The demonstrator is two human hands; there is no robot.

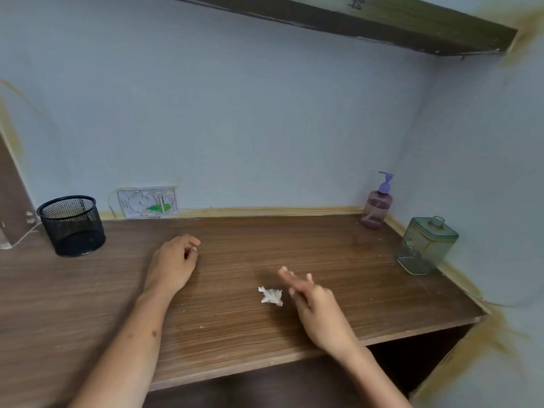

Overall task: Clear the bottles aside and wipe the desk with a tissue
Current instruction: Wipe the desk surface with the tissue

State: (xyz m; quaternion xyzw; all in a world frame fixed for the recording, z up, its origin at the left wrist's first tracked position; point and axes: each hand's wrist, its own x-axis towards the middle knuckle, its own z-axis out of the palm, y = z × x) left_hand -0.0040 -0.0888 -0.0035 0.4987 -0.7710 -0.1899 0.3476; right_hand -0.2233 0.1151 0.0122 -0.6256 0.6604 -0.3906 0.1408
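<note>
White crumpled tissue (271, 295) lies on the tabletop (235, 325) near its front edge. My right hand (316, 307) hovers just beside it, fingers straight, holding nothing. My left hand (173, 265) rests mid-tabletop, fingers loosely curled, empty. Two bottles, purple (377, 206) and green (425, 247), stand along the right edge.

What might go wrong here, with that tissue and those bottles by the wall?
The crumpled tissue lies loose beside the right hand; a quick sweep might flick it away instead of gripping it. The pump bottle and glass bottle stand at the desk's right edge, so wiping that way may knock them.
</note>
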